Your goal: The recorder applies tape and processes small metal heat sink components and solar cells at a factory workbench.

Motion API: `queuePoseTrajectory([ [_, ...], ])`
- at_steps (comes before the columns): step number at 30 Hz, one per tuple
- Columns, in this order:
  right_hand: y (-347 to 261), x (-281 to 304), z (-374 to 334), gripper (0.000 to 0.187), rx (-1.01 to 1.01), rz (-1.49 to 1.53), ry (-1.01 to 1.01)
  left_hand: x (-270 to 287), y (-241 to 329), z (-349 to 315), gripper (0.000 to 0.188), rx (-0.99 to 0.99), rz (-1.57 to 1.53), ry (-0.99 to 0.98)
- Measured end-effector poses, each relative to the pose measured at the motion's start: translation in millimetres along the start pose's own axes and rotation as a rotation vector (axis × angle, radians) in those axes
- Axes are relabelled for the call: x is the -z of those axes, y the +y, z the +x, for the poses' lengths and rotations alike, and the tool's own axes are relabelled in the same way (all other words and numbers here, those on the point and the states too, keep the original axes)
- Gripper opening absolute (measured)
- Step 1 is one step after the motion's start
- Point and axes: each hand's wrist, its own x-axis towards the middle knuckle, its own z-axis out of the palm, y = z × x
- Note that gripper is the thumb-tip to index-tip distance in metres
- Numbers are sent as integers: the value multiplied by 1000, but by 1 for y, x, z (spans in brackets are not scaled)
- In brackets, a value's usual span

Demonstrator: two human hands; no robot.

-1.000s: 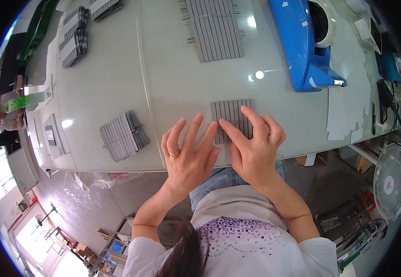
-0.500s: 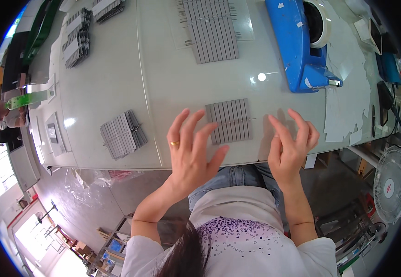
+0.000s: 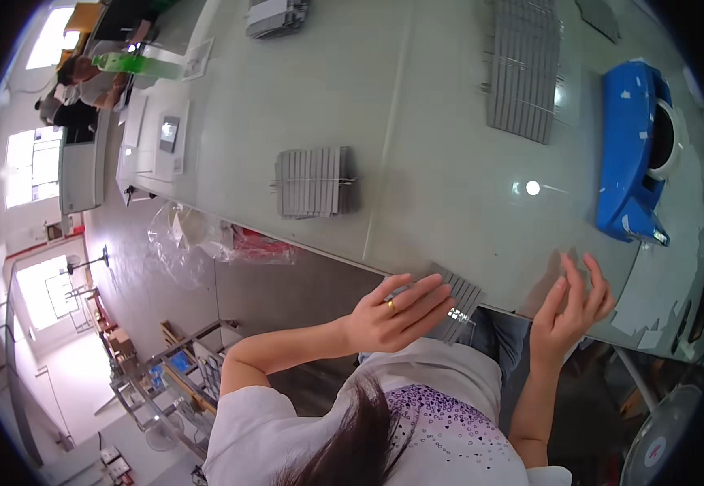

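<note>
At the table's near edge my left hand (image 3: pixel 405 312), with a ring on one finger, grips a small grey slatted panel (image 3: pixel 469 298). The panel is tilted and partly off the edge; my fingers cover part of its top, and the thumb is hidden. Thin wires run across its strips. My right hand (image 3: pixel 571 312) is to the right, over the table edge, fingers apart and nothing in them. A stack of similar grey slatted panels (image 3: pixel 311 182) lies farther left on the table. A longer grey slatted panel (image 3: pixel 522 73) lies at the far right.
A blue tape dispenser (image 3: pixel 623 154) with a roll of tape stands on the right, beside white paper sheets (image 3: pixel 652 292). Another stack of grey pieces (image 3: pixel 277 16) lies at the far left. A green bottle (image 3: pixel 121 63) and a seated person are beyond. Clear plastic bags (image 3: pixel 198 235) lie below the edge.
My left hand has taken hold of the small panel and drawn it back to the table edge. My right hand stays empty. The whole view has swung to the left.
</note>
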Motion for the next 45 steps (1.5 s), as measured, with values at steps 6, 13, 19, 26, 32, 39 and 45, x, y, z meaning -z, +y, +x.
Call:
queuePoseTrajectory([
  [6, -7, -3, 5, 27, 46, -7, 4, 77, -85, -10, 36, 250, 399, -34],
  [13, -19, -7, 9, 27, 66, 14, -22, 71, -150, -38, 45, 254, 453, -115],
  [19, -18, -4, 14, 27, 72, -23, -13, 82, -148, -18, 91, 377, 156, -279],
  [26, -33, -21, 55, 41, 236, 213, -170, 87, -159, 11, 113, 459, -44, -424],
  [32, -30, -27, 82, 45, 312, 197, -175, 82, -165, 7, 111, 444, -22, -366],
  [39, -26, -31, 112, 44, 326, 189, -175, 87, -190, 18, 111, 447, 2, -401],
  [45, -15, -27, 132, 38, 330, 183, -89, 84, -153, 36, 102, 342, 26, -303],
])
